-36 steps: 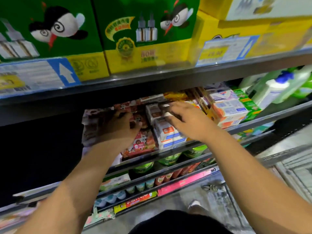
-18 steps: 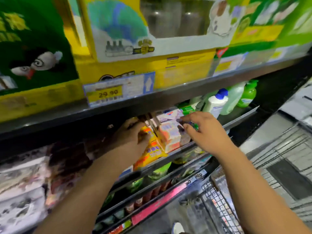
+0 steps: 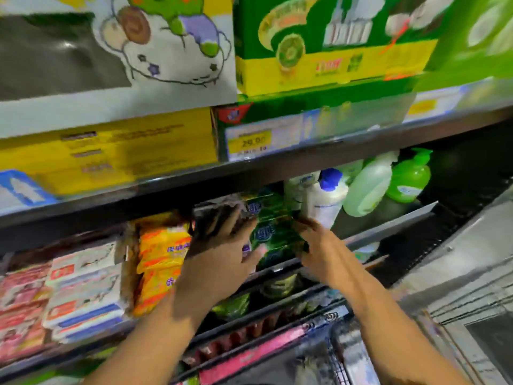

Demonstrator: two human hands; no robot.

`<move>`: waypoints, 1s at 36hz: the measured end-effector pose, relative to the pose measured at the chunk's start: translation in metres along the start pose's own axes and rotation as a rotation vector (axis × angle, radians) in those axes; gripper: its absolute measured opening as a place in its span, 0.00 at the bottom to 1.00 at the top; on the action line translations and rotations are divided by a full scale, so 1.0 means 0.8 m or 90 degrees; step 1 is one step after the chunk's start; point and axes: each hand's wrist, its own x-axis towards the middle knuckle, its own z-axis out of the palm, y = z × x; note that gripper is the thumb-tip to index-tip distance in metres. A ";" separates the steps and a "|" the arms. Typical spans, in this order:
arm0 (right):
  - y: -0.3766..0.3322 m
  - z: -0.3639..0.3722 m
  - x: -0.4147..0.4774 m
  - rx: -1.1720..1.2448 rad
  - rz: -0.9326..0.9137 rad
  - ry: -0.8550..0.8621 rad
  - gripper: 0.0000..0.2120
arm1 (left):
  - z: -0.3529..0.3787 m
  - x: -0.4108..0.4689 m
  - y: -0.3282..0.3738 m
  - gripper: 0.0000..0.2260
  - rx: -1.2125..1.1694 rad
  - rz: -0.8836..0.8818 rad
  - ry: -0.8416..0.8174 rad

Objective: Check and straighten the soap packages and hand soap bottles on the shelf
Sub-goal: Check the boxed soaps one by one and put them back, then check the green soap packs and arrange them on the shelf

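Observation:
A stack of green soap packages (image 3: 273,232) stands on the middle shelf (image 3: 388,227). My left hand (image 3: 222,254) lies flat against the stack's left side, fingers straight. My right hand (image 3: 319,245) presses on its right side. Left of them sit yellow-orange soap packs (image 3: 163,259) and white-and-red soap boxes (image 3: 83,290). To the right stand hand soap bottles: a white one with a blue cap (image 3: 326,197), a pale green one (image 3: 367,190) and a bright green pump bottle (image 3: 409,177). The picture is blurred.
Large yellow and green boxes (image 3: 327,51) fill the shelf above, with a yellow price tag (image 3: 251,141) on its edge. Lower shelves hold more goods behind a pink strip (image 3: 258,354). A wire cart (image 3: 341,365) and grey floor lie at the lower right.
Both hands and the view have shifted right along the shelf, from the orange and white soap packs to the green stack beside the bottles.

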 end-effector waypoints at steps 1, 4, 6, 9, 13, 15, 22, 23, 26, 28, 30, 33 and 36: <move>0.001 0.003 0.002 -0.003 -0.010 -0.006 0.32 | 0.005 0.001 0.003 0.30 0.024 -0.002 0.008; -0.004 0.001 0.003 0.032 0.004 -0.024 0.29 | 0.019 0.003 -0.001 0.33 0.124 -0.001 -0.040; -0.005 -0.004 0.006 0.053 -0.005 -0.027 0.27 | 0.016 0.004 -0.006 0.35 0.152 0.017 -0.024; -0.007 -0.011 0.009 0.051 -0.032 -0.048 0.25 | 0.010 0.005 -0.002 0.32 0.179 0.009 -0.060; -0.010 -0.017 0.015 0.054 -0.052 -0.071 0.26 | 0.014 0.006 0.002 0.31 0.176 -0.012 -0.049; -0.010 -0.017 0.016 0.052 -0.043 -0.066 0.26 | 0.016 0.005 0.001 0.30 0.168 -0.015 -0.039; -0.010 -0.015 0.017 0.061 -0.029 -0.011 0.34 | 0.016 0.006 0.003 0.29 0.176 -0.022 -0.013; -0.011 -0.016 0.017 0.058 -0.027 -0.007 0.35 | 0.016 0.007 0.002 0.29 0.181 -0.018 -0.013; -0.011 -0.018 0.019 0.037 -0.029 0.009 0.37 | 0.010 0.008 0.004 0.29 0.176 -0.019 -0.011; -0.011 -0.020 0.019 0.029 -0.020 0.005 0.38 | 0.009 0.010 0.005 0.31 0.182 -0.025 -0.011; -0.012 -0.019 0.019 0.024 -0.026 0.013 0.38 | 0.011 0.011 0.006 0.31 0.181 -0.027 0.002; -0.013 -0.018 0.019 0.023 -0.015 0.017 0.38 | 0.013 0.008 0.006 0.30 0.131 -0.036 0.022; -0.012 -0.020 0.018 0.011 0.008 0.014 0.38 | 0.018 0.007 0.004 0.31 0.116 -0.019 0.032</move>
